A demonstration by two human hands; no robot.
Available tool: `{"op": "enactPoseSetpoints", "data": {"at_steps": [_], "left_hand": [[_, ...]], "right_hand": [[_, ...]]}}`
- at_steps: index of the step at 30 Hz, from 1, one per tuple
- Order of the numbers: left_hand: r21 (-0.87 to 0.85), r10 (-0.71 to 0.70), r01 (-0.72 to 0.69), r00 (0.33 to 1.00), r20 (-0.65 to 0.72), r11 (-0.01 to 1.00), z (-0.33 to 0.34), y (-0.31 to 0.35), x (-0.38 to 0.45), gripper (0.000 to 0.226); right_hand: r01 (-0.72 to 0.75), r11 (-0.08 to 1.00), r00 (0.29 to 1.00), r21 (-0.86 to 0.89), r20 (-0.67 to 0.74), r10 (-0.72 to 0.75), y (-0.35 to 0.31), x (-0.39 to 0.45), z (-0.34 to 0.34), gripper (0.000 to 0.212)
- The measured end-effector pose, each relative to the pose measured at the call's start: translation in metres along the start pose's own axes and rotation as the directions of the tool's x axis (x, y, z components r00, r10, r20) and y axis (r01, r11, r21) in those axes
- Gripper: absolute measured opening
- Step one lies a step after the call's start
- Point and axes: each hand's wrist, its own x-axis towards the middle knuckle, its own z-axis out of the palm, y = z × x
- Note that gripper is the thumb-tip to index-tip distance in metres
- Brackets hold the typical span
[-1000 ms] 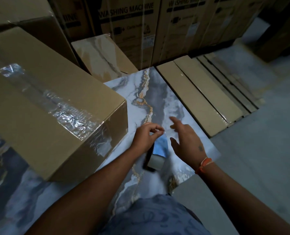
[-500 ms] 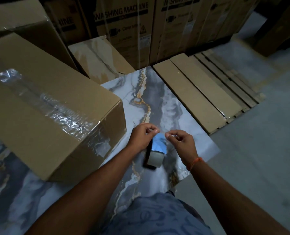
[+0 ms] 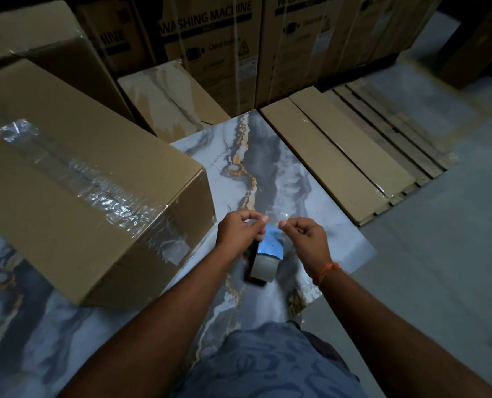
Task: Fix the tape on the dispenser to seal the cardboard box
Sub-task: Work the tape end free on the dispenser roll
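Black-framed tape dispenser with clear roll: stood on marbled floor sheet, beside brown taped cardboard box. Left hand and right hand: fingertips pinched on clear tape strip stretched between them.

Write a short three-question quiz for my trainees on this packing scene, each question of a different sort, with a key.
1. True or false: the tape dispenser rests on top of the cardboard box.
2. Multiple choice: the left hand and right hand are: A) flat on the box; B) raised above the dispenser, fingers pinched, a clear strip of tape stretched between them; C) lifting a washing machine carton.
3. Short answer: which wrist wears the orange band?

Key
1. False: it stands on the marbled tile, beside the box.
2. B
3. The right wrist.
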Motion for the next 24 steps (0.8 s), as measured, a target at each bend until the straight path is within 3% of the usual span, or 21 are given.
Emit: {"op": "enactPoseSetpoints", "data": {"at_steps": [4,8,14,15,19,24], "left_hand": [[-0.119,-0.129,0.129,0.992,0.004,0.984,0.004,0.006,0.001,0.023],[-0.153,-0.167,0.165,0.986,0.003,0.974,0.005,0.008,0.004,0.016],[-0.151,-0.214,0.213,0.977,0.009,0.965,0.005,0.007,0.004,0.014],[-0.143,-0.222,0.221,0.975,0.011,0.965,0.005,0.007,0.004,0.014],[-0.112,-0.254,0.255,0.967,0.025,0.960,0.004,0.007,0.005,0.016],[-0.077,-0.275,0.277,0.961,0.042,0.958,0.003,0.013,0.006,0.018]], "right_hand": [[0.009,1.000,1.000,-0.017,0.019,-0.008,-0.003,-0.004,0.001,0.018],[0.004,0.995,1.000,-0.103,-0.006,-0.004,0.000,-0.005,0.001,0.029],[0.051,0.955,0.998,-0.291,-0.017,-0.059,-0.002,-0.016,0.004,0.004],[0.047,0.939,0.997,-0.340,-0.045,-0.066,0.000,-0.019,0.005,0.012],[0.146,0.858,0.975,-0.493,-0.077,-0.209,0.004,-0.028,0.005,0.046],[0.344,0.596,0.923,-0.725,0.143,-0.358,-0.005,-0.014,-0.004,0.042]]}}
